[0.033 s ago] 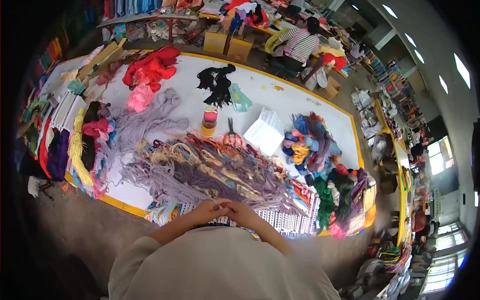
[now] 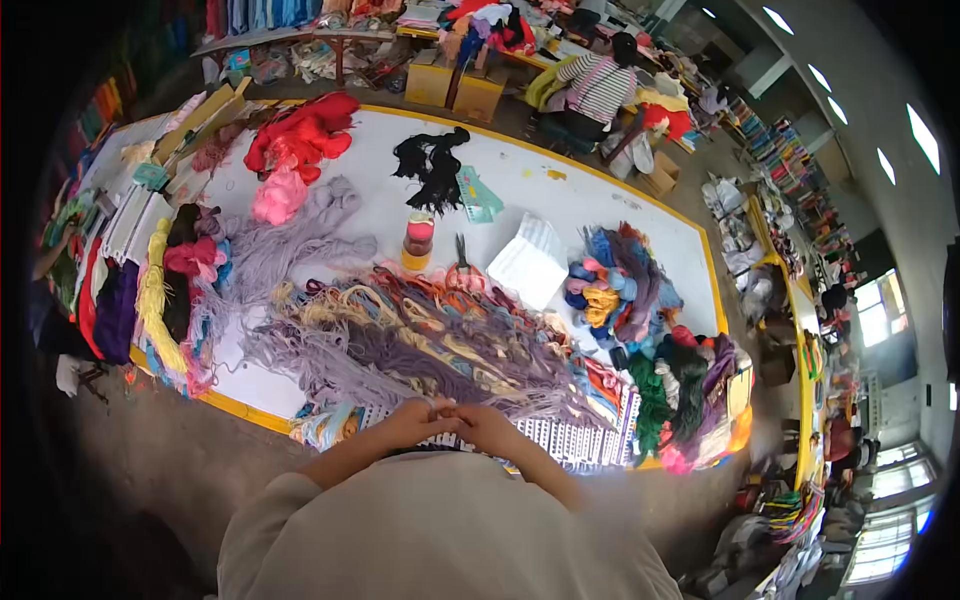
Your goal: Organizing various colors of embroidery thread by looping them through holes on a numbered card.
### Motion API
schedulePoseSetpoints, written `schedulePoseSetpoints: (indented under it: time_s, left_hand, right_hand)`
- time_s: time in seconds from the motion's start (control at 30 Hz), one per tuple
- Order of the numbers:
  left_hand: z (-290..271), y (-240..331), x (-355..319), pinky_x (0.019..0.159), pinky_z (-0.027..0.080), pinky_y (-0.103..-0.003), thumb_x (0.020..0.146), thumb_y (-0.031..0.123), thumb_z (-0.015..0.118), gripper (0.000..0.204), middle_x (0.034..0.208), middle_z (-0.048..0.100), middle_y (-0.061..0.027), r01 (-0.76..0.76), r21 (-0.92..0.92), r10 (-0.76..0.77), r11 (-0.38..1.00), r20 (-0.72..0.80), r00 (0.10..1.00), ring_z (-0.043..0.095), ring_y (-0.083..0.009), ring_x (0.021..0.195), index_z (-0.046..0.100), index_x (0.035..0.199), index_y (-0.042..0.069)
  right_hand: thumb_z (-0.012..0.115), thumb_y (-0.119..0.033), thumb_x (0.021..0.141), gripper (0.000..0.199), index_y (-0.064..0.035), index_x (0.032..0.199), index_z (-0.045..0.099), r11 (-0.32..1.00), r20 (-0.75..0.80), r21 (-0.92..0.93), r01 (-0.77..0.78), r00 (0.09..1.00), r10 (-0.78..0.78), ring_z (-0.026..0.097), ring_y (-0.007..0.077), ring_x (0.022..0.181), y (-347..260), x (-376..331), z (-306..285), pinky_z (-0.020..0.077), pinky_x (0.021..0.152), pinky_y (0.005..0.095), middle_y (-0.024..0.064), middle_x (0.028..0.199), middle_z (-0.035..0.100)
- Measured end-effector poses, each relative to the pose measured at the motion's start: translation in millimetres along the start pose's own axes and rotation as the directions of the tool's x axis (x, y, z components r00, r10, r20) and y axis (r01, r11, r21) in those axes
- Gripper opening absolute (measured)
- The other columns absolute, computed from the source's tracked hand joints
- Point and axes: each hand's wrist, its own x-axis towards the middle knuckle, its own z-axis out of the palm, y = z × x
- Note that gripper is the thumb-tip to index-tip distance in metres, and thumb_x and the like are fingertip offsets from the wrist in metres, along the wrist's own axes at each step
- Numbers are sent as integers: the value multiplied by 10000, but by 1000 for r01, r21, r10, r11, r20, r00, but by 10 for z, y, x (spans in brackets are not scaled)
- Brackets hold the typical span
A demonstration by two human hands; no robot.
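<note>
My left hand [image 2: 416, 421] and my right hand [image 2: 483, 426] meet at the table's near edge, close in front of my body. Both have bent fingers brought together at the tips; anything pinched between them is too small or hidden to make out. Just beyond them spreads a wide heap of yarn strands [image 2: 440, 345], mostly dusky purple with cream, blue and orange. A white card strip with rows of dark marks [image 2: 565, 440] runs under the heap's near side, beside my right hand. Bundled pale blue and cream threads [image 2: 330, 428] lie left of my left hand.
On the white table [image 2: 560, 195] are scissors [image 2: 462, 268], a jar-like container [image 2: 418, 240], a folded white sheet [image 2: 530, 262], black yarn [image 2: 435, 165] and red yarn [image 2: 300, 135]. Coloured skeins [image 2: 690, 395] crowd the right end. Across the aisle sits a person in stripes [image 2: 600, 90].
</note>
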Motion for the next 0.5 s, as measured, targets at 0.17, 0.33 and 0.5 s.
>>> schedulePoseSetpoints:
  time_s: [0.17,0.33,0.5]
  left_hand:
    - [-30,-35,-106,643,463,-270,899,276,633,258,797,654,-32,-129,168,126,977,30,992,590,-109,701,665,970,30]
    - [41,-69,-47,553,370,-213,919,304,603,250,689,563,18,283,-463,-209,840,204,956,474,-67,584,651,878,62]
    - [356,-137,-58,509,325,-217,923,306,588,231,676,540,45,293,-411,-309,863,29,951,421,-52,574,680,931,94]
  right_hand:
    - [591,-291,913,235,-58,932,606,984,26,163,-68,998,65,594,263,673,-218,-291,-37,466,641,366,125,764,625]
    - [550,-215,954,158,-71,920,607,983,-269,-118,142,948,-169,595,186,758,-54,-365,-96,459,680,326,77,838,620]
    - [460,-231,1007,197,-70,966,566,580,-414,758,299,907,73,563,117,762,48,-237,295,469,680,272,17,847,583]
